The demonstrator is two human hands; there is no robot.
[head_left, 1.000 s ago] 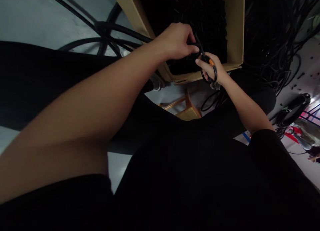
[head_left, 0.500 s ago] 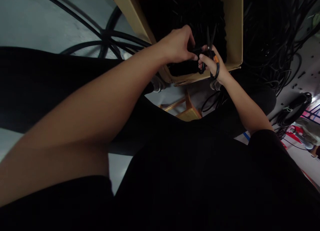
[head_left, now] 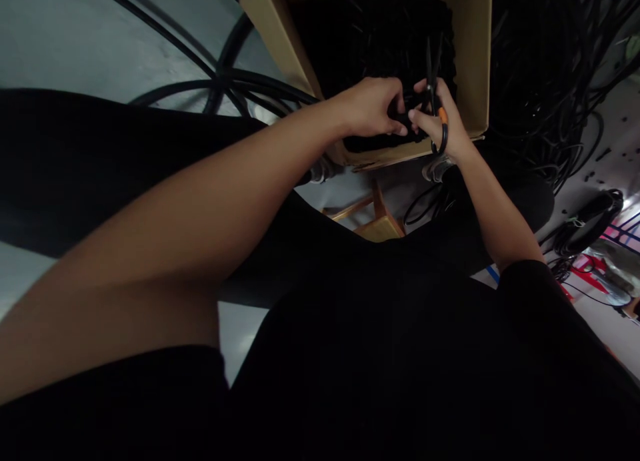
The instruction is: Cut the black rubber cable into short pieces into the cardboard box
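Black-handled scissors with an orange mark [head_left: 442, 116] sit in the person's right hand [head_left: 431, 120], its fingers clenched through the loops and the blades pointing up over a tan cardboard box [head_left: 476, 68]. The left hand [head_left: 373, 106] has its fingers curled closed, grasping a short black cable [head_left: 404, 120] just beside the scissors. Many black cables [head_left: 380, 41] fill the box, and a tangled black cable pile [head_left: 530, 68] lies to its right on the grey floor [head_left: 100, 34].

Workshop-type floor area: bare concrete floor [head_left: 100, 41] at upper left, heaped black cables [head_left: 540, 68] at upper right, cardboard box [head_left: 474, 61] at top centre.
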